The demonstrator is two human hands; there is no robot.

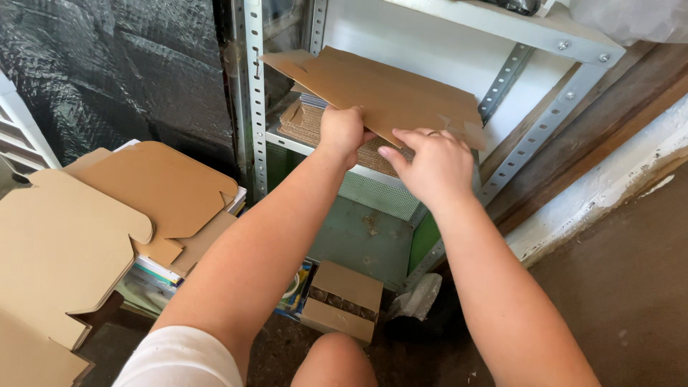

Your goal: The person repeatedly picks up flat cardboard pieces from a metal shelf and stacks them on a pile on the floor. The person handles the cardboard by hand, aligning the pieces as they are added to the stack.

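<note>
Both hands work inside a metal shelf bay, and room there is tight. The flat cardboard sheet (380, 89) slants across the opening, with the upper shelf board (502, 25) close above at 12 o'clock. Perforated uprights (255, 100) fence it at 9 and 3 o'clock. Under the hands a stack of cardboard (308, 122) fills the shelf. How deep the gap behind runs is probably hidden. At 6 o'clock, a small open box (342, 301) blocks the floor.
</note>
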